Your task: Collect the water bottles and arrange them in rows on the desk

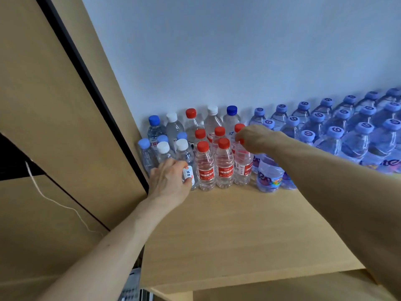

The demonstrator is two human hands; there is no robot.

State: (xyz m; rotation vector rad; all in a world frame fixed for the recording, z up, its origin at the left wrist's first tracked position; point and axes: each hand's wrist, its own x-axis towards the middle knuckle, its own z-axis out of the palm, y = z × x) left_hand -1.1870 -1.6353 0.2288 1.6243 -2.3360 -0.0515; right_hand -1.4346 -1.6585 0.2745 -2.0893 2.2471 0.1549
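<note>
Water bottles (pixel 355 144) stand in rows on the wooden desk (pixel 217 224) against the wall (pixel 238 51). In the row farthest from the wall, the left hand (pixel 169 181) wraps its fingers around a white-capped bottle (pixel 185 153); the right hand (pixel 255 137) clamps its fingers on the top of a red-capped bottle (pixel 242 168)

bottles (pixel 224 164) in rows on desk (pixel 238 231), vs wall (pixel 238 51) behind

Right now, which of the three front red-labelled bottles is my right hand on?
The rightmost red-labelled bottle: the right hand covers its cap, while the other two stand free, caps showing, to its left.
</note>
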